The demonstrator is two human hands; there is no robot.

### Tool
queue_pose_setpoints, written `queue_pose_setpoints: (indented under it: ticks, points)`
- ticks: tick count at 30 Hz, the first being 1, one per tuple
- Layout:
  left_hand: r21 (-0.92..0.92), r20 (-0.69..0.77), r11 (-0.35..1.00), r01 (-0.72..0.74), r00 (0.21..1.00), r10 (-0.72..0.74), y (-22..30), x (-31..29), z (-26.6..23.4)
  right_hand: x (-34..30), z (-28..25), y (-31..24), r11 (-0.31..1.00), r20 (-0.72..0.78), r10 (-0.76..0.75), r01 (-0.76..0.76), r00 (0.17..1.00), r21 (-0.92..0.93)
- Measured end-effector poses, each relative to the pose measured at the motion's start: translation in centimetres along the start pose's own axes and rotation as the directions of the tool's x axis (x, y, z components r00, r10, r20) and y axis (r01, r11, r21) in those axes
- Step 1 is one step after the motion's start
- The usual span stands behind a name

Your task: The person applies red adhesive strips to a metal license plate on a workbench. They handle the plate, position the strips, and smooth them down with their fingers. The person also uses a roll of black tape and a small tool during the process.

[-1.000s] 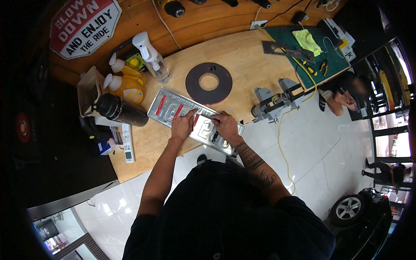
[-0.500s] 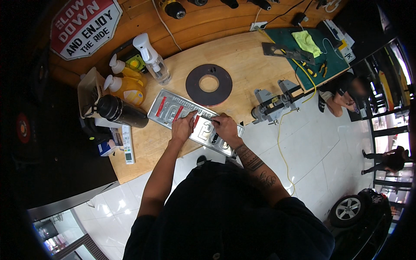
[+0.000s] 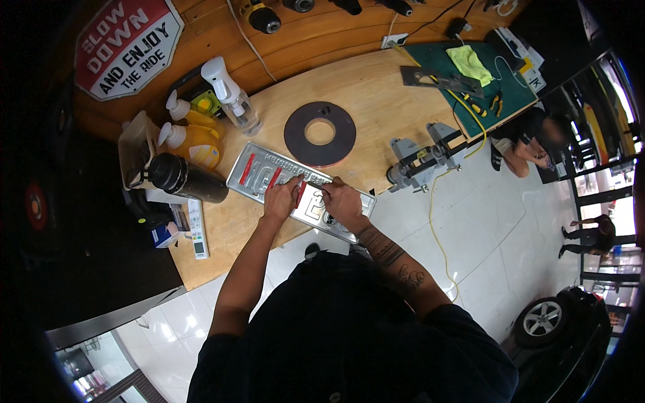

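A silvery embossed licence plate lies face down and slanted at the bench's front edge, its right end sticking out past it. Red-backed strips of tape cross its raised characters. My left hand rests on the plate's middle, fingers closed beside one red strip. Close to its right, my right hand is closed too, fingertips pinching at the plate's far edge. A short dark strip of tape shows between both sets of fingertips. Just beyond lies a large dark roll of tape.
On the left stand a black bottle, yellow pump bottles, a spray bottle and a white remote. A grey clamp-like device sits at the right edge. Tools and a cloth lie on a green mat. A person crouches beyond.
My right hand has shifted slightly left, its fingertips now nearer my left hand's. The plate and my left hand have hardly moved; the whole view has shifted a little.
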State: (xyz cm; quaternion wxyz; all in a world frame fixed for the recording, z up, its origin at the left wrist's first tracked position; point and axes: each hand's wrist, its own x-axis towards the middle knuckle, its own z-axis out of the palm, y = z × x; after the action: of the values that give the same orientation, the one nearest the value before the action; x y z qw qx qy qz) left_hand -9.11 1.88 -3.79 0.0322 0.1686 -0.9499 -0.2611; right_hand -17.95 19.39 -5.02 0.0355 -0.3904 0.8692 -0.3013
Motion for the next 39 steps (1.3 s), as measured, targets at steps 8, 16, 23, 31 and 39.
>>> queue_pose_setpoints:
  ticks: [8, 16, 23, 31, 39]
  points:
    - [-0.105, -0.032, 0.994, 0.040, 0.999, -0.044, 0.3, 0.2, -0.2, -0.9, 0.2, -0.6, 0.978, -0.091, -0.180, 0.169, 0.979, -0.122]
    - [-0.086, -0.038, 0.992, -0.089, 0.996, 0.086, 0.1, 1.1, 0.0, -1.6, -0.1, -0.9, 0.991, -0.080, -0.125, 0.129, 0.989, 0.041]
    - [-0.052, -0.050, 0.968, -0.247, 0.968, 0.244, -0.9, 1.9, 0.3, -1.4, -2.2, 1.8, 0.968, -0.166, 0.094, -0.052, 0.982, 0.244]
    - [0.088, -0.041, 0.948, -0.307, 0.949, 0.312, -0.8, 1.7, 1.2, -0.5, -2.6, 2.1, 0.941, -0.161, 0.135, -0.076, 0.978, 0.328]
    - [-0.061, -0.149, 0.991, -0.120, 0.983, 0.110, -1.1, -0.3, 1.1, 1.4, -1.3, 1.9, 0.931, -0.124, 0.038, 0.009, 0.992, 0.364]
